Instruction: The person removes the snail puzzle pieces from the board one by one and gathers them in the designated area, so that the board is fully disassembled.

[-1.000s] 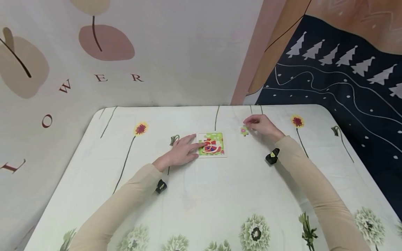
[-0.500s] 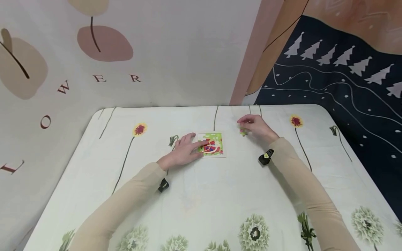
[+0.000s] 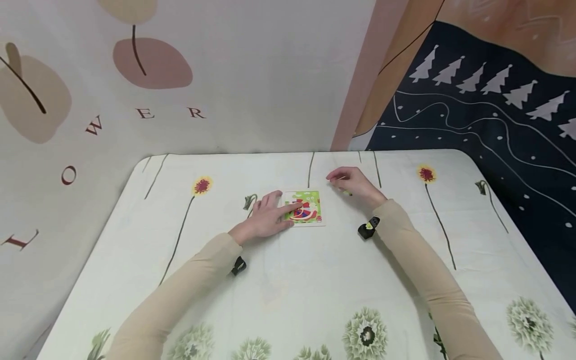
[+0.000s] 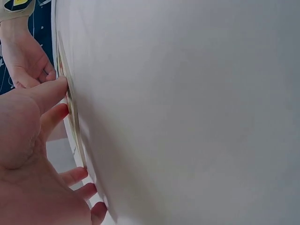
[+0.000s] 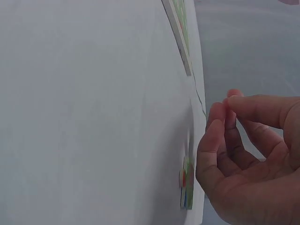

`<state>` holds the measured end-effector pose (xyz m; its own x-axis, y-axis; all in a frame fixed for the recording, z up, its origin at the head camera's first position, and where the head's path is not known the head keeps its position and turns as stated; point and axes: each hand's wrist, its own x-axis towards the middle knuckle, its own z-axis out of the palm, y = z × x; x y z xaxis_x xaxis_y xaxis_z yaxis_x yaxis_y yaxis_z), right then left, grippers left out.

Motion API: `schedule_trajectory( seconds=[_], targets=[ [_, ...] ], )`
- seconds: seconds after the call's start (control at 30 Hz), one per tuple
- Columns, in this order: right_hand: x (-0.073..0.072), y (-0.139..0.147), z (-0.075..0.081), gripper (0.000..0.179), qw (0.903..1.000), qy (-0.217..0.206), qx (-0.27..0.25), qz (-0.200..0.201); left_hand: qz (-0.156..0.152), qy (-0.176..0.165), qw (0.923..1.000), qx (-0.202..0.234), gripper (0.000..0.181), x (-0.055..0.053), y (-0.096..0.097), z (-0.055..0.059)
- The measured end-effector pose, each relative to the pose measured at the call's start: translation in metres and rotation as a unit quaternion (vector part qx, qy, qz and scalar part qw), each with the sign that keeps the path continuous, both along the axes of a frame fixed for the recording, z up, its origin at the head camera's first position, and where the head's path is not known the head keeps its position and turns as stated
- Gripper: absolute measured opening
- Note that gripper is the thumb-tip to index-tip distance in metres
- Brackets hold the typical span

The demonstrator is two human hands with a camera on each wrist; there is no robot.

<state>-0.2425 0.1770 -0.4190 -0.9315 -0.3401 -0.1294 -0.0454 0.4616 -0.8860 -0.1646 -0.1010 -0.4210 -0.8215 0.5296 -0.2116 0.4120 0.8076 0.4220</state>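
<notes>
A small picture puzzle [image 3: 315, 197] with a green border and a red and blue figure lies flat on the table. My left hand [image 3: 265, 219] rests on its left part, index finger straight over the picture; in the left wrist view the thumb and fingertips touch its edge. To the right, my right hand [image 3: 357, 185] hovers with thumb and fingertips pinched together. A thin light edge, likely of a small puzzle piece [image 3: 342, 178], shows between its fingers, mostly hidden. Beneath that hand, several small loose puzzle pieces [image 5: 187, 183] lie close together on the table.
The table [image 3: 270, 290] has a white cloth printed with flowers and stems. A pale printed backdrop [image 3: 270, 90] rises behind its far edge, with a dark curtain [image 3: 450, 110] at the right. Black wrist cameras [image 3: 368, 229] hang under both wrists.
My right hand has moved left, from beside the loose pieces toward the puzzle, and now covers most of them in the head view. The left hand has slid slightly right over the puzzle.
</notes>
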Motion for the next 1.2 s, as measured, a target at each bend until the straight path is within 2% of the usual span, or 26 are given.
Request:
schedule_trajectory(
  seconds=[0.43, 0.7, 1.0, 1.2],
  targets=[
    [0.002, -0.028, 0.0, 0.024, 0.9986, 0.021, 0.011, 0.048, -0.003, -0.006, 0.9993, -0.036, 0.055, -0.002, 0.002, 0.001],
    [0.003, -0.045, -0.002, 0.022, 0.9969, 0.023, 0.019, 0.074, -0.001, -0.014, 0.9992, -0.037, 0.055, -0.001, 0.001, 0.001],
    [-0.001, -0.054, -0.001, 0.021, 0.9961, 0.01, 0.034, 0.081, -0.001, -0.012, 0.9991, -0.04, 0.056, -0.001, 0.001, 0.002],
    [-0.002, -0.062, -0.001, 0.022, 0.9929, 0.025, 0.043, 0.108, -0.003, -0.007, 0.999, -0.045, 0.056, -0.001, 0.0, 0.001]
  ],
)
